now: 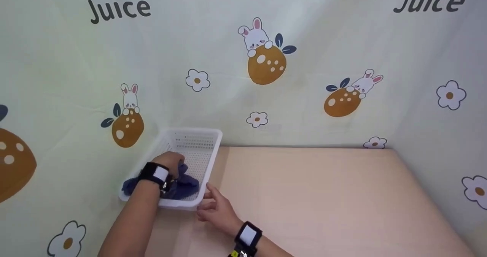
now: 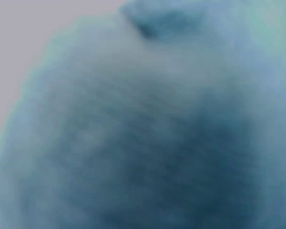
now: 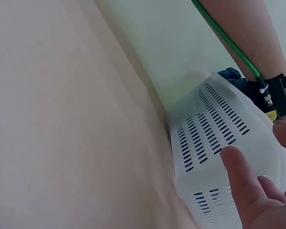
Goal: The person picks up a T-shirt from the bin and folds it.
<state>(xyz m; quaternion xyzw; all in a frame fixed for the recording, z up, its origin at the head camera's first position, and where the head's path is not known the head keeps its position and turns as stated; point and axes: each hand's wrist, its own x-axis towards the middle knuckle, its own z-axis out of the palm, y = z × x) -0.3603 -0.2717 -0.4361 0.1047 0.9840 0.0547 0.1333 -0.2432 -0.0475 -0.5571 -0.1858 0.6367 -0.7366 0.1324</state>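
Observation:
A white perforated plastic basket [image 1: 209, 173] stands at the table's left side, with crumpled dark blue cloth [image 1: 186, 188] in its near part. My left hand [image 1: 170, 162] reaches down inside it and grips a fold of the cloth, which rises up to the fingers; the fingertips are mostly hidden. Blurred blue cloth [image 2: 133, 143] fills most of the left wrist view. Outside the basket's near right corner is my right hand [image 1: 218, 211], its fingers loosely bent against the wall. In the right wrist view one finger [image 3: 238, 174] lies straight along the slotted side.
The basket sits on a pale pinkish tabletop [image 1: 312, 196]. Behind and to the left hangs a light curtain [image 1: 213, 108] printed with rabbits, fruit and flowers. Both wrists wear black straps, and a green cable [image 3: 229, 43] runs along the left forearm.

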